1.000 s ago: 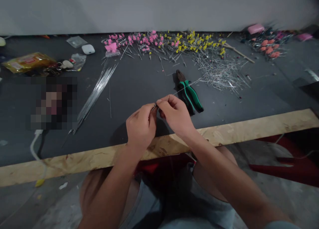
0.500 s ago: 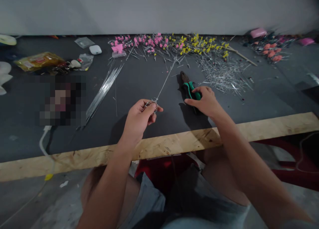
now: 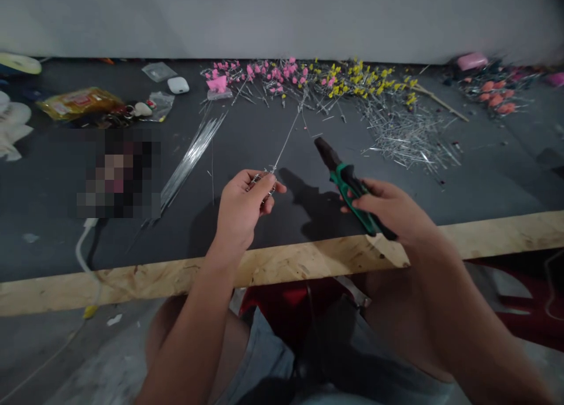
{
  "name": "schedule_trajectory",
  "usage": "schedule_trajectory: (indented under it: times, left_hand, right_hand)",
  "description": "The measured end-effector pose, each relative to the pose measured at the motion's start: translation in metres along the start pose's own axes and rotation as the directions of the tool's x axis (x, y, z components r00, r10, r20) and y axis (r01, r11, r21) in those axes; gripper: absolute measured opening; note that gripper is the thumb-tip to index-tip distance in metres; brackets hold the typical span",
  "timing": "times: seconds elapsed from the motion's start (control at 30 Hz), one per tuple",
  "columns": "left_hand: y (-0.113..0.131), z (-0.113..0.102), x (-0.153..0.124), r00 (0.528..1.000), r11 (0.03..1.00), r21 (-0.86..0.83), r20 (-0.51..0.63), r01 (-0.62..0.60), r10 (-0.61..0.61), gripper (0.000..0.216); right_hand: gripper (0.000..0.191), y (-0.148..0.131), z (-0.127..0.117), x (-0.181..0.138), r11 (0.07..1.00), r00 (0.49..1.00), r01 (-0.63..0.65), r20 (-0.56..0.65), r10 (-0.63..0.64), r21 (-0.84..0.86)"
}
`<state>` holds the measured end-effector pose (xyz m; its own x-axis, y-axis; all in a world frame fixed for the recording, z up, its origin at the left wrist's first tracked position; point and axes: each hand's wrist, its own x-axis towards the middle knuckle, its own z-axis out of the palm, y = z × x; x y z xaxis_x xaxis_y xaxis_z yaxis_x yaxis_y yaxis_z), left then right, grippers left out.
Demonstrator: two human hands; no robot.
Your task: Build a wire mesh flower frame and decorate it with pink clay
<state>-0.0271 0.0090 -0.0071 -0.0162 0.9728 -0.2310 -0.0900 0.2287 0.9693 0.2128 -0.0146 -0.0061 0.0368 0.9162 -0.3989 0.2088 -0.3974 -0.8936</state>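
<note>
My left hand (image 3: 247, 202) is closed around a twisted silver wire (image 3: 287, 141), pinching a coiled tangle of it between thumb and fingers. The straight part of that wire slants up and away toward the flower pile. In my right hand (image 3: 388, 208) is a pair of pliers (image 3: 346, 178) with green and black handles, lifted off the table, its dark jaws pointing up and left. The jaws look closed and are apart from the wire. My palm hides part of the handles.
A bundle of straight wires (image 3: 194, 152) lies left of my left hand. Along the wall are pink flower pieces (image 3: 277, 73), yellow ones (image 3: 356, 79) and cut wires (image 3: 409, 134). A blurred-out object (image 3: 118, 176) with a white cable (image 3: 81, 252) sits left. The wooden table edge (image 3: 304, 264) runs in front.
My right hand has picked the pliers up from the table and brought them nearer to me. My left hand keeps its hold on the wire. The view has shifted slightly.
</note>
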Motion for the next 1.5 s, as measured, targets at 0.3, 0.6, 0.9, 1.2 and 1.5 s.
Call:
schedule_trajectory:
  times: [0.3, 0.6, 0.9, 1.2, 1.5]
  left_hand:
    - [0.004, 0.002, -0.001, 1.000, 0.999, 0.038, 0.017, -0.026, 0.025, 0.015]
    - [0.003, 0.003, 0.000, 0.997, 0.996, 0.066, 0.052, -0.055, 0.051, 0.012]
    - [0.003, -0.002, 0.002, 0.994, 0.995, 0.067, 0.086, -0.068, 0.062, 0.012]
    - [0.004, -0.009, 0.007, 0.995, 0.994, 0.085, 0.077, -0.065, 0.059, 0.011]
    - [0.014, -0.022, 0.015, 0.993, 0.997, 0.072, 0.117, 0.010, -0.018, 0.015]
  right_hand:
    - [0.041, -0.012, 0.019, -0.037, 0.979, 0.923, 0.123, 0.381, -0.052, -0.165]
    - [0.043, -0.021, 0.028, -0.041, 0.938, 0.913, 0.230, 0.391, -0.116, -0.259]
    - [0.025, -0.019, 0.031, -0.037, 0.901, 0.933, 0.192, 0.357, -0.045, -0.388]
    - [0.021, -0.012, 0.046, -0.033, 0.937, 0.935, 0.177, 0.349, -0.065, -0.300]
    - [0.016, -0.012, 0.052, -0.028, 0.961, 0.941, 0.174, 0.323, -0.098, -0.216]
